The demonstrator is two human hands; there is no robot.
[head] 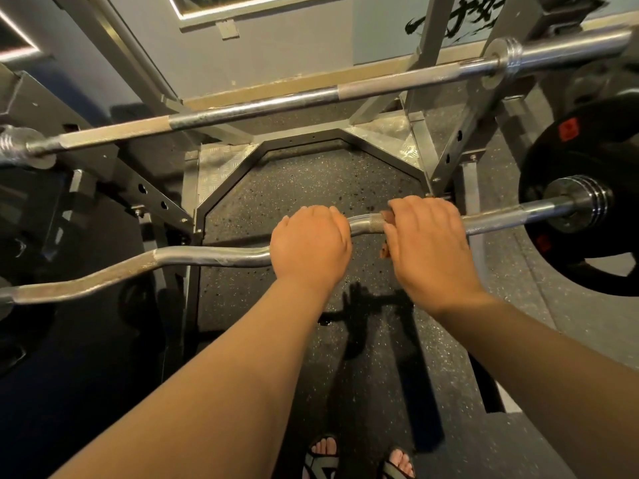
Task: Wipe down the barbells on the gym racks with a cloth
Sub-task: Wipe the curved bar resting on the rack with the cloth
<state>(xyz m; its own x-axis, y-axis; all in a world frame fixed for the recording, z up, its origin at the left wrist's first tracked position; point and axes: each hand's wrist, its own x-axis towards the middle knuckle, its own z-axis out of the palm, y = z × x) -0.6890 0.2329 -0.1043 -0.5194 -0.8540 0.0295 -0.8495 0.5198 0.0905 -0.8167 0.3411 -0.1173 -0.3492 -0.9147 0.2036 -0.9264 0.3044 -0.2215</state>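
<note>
A wavy chrome curl bar [207, 257] runs left to right in front of me at waist height. My left hand [311, 243] grips it near the middle, fingers curled over the top. Just to the right, my right hand [428, 243] wraps around the bar too. A reddish-brown cloth [384, 252] peeks out under its fingers; most of it is hidden by the hand. A short knurled stretch of the bar shows between my hands. Higher and farther away, a long straight barbell [276, 105] lies across the rack.
A black weight plate [553, 160] sits on the curl bar's right end behind a chrome collar [577, 202]. Grey rack uprights [432, 43] and a holed beam [152, 195] stand on both sides. Speckled rubber floor [311, 181] lies below, with my sandalled feet [325, 454] at the bottom.
</note>
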